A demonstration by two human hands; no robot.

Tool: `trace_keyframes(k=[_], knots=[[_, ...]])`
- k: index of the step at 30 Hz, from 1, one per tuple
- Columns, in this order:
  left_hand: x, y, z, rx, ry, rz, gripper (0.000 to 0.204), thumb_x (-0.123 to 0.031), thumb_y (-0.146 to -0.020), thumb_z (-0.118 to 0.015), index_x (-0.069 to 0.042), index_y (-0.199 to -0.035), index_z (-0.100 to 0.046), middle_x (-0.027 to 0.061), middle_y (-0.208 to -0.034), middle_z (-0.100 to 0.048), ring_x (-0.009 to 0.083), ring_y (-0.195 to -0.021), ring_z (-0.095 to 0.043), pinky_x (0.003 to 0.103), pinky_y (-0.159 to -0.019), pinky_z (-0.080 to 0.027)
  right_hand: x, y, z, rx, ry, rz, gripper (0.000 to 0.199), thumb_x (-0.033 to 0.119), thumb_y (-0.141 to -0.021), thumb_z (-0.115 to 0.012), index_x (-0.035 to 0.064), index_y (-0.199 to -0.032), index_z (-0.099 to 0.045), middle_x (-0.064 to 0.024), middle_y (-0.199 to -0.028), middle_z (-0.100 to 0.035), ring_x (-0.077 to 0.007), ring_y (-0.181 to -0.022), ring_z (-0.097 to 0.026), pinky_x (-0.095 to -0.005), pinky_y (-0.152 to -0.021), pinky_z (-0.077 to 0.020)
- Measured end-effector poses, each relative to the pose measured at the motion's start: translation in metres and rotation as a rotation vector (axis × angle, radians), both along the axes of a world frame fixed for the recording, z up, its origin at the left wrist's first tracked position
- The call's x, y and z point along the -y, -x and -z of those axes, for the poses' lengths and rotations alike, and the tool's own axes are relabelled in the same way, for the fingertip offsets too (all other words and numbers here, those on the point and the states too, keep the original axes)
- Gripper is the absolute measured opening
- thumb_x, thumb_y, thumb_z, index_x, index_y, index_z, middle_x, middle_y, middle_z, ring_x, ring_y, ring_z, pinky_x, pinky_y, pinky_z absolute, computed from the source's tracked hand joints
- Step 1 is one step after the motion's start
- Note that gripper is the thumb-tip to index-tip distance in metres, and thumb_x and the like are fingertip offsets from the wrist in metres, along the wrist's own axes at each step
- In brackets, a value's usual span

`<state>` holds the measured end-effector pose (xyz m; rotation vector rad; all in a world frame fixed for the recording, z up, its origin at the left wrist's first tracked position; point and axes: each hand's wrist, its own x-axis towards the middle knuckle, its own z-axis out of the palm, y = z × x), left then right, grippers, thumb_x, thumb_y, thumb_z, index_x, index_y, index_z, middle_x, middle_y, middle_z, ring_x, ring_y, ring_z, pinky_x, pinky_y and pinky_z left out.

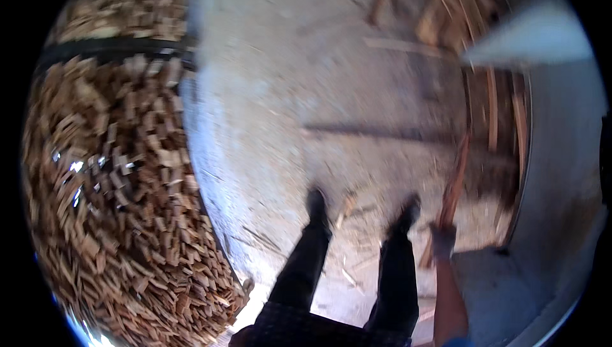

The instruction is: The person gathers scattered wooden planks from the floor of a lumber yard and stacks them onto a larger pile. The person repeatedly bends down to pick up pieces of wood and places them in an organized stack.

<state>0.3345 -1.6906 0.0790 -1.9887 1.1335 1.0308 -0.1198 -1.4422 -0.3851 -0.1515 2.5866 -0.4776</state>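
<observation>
My right hand (pixel 443 242), in a pale glove, is closed around a long reddish-brown strip of wood (pixel 452 187). One end of the strip points away from me, and a shorter part shows behind the hand. The strip slants beside my right leg, above the littered floor. My left hand cannot be made out in the view. Ahead of my feet, a long dark wooden pole (pixel 382 133) lies across the floor; motion blur softens its outline.
On the left a large heap of cut wood pieces (pixel 121 207) rises behind a low edge, with a dark beam (pixel 115 49) across it. Long boards (pixel 459 3) are piled at the far right. Wood scraps (pixel 344 210) litter the concrete floor (pixel 268 92). A grey wall (pixel 561 149) stands right.
</observation>
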Motion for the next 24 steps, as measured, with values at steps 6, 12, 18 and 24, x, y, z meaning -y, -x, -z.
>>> trace_keyframes(k=[6,12,18,24], knots=[[-0.072,-0.153,0.095,-0.216,-0.029,0.510,0.043,-0.038,-0.100,-0.043,-0.008,-0.121,-0.065,0.0210,-0.126,-0.063,0.0361,-0.125,-0.053,0.044,-0.107,-0.042,0.068,-0.004,-0.118,0.358,0.004,-0.193,0.084,0.038,-0.068,-0.087,-0.0032,-0.133,-0.051,-0.0198,-0.129,-0.061,-0.0340,-0.124,-0.056,-0.0393,-0.104,-0.0460],[-0.042,-0.053,0.053,-0.236,0.318,-0.232,0.051,-0.047,-0.098,-0.045,-0.012,-0.131,-0.061,0.0171,-0.133,-0.062,0.0339,-0.126,-0.056,0.045,-0.106,-0.043,0.272,-0.008,-0.259,0.545,-0.072,-0.601,0.095,0.049,-0.070,-0.082,-0.0030,-0.140,-0.046,-0.0225,-0.136,-0.057,-0.0343,-0.127,-0.055,-0.0385,-0.106,-0.0437],[-0.090,-0.018,-0.017,-0.370,0.438,-0.643,0.052,-0.048,-0.094,-0.050,-0.022,-0.137,-0.059,0.0144,-0.133,-0.063,0.0321,-0.125,-0.058,0.042,-0.108,-0.042,0.449,-0.096,-0.423,0.530,0.117,-1.090,0.093,0.054,-0.071,-0.079,-0.0030,-0.138,-0.050,-0.0234,-0.133,-0.059,-0.0345,-0.124,-0.057,-0.0391,-0.104,-0.0445],[-0.218,-0.009,0.071,-0.344,0.510,-0.803,0.042,-0.039,-0.098,-0.046,-0.014,-0.125,-0.064,0.0150,-0.123,-0.065,0.0336,-0.114,-0.060,0.043,-0.100,-0.043,0.491,-0.182,-0.512,0.519,0.131,-1.351,0.091,0.058,-0.071,-0.076,-0.0030,-0.135,-0.053,-0.0243,-0.131,-0.061,-0.0348,-0.122,-0.059,-0.0398,-0.102,-0.0454]])
